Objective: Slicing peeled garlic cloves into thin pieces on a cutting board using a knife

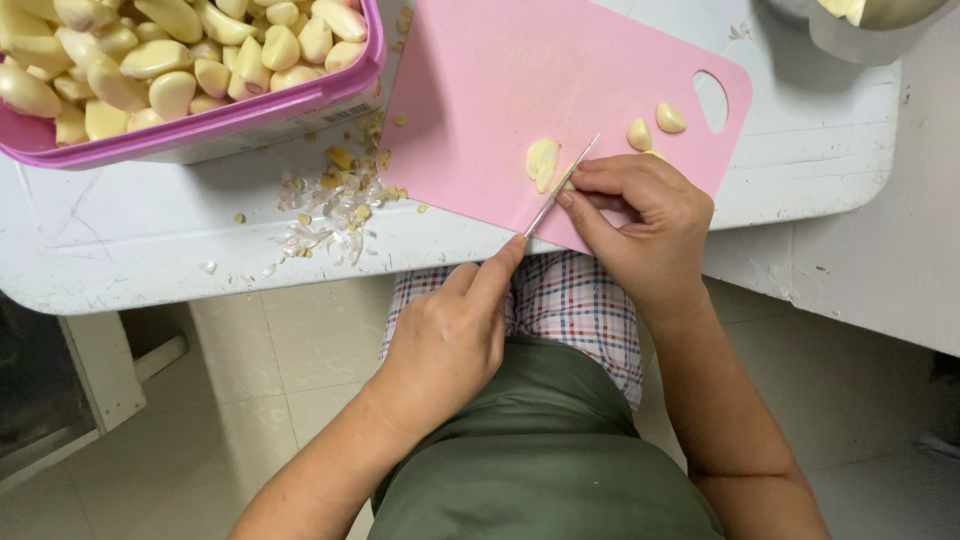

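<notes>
My left hand (450, 335) grips a small knife (560, 185), index finger along the back of the blade, its tip over the pink cutting board (500, 90). My right hand (640, 225) rests on the board's near edge, fingertips pinching a garlic clove against the blade; that clove is mostly hidden. A cut piece of peeled garlic (542, 162) lies just left of the blade. Two more peeled cloves (655, 125) lie beyond my right hand, near the board's handle hole.
A pink tub (300, 100) full of peeled garlic cloves stands at the far left on the white table (150, 230). Garlic skins and trimmings (335, 205) are scattered between tub and board. A metal container (860, 30) is at the far right corner.
</notes>
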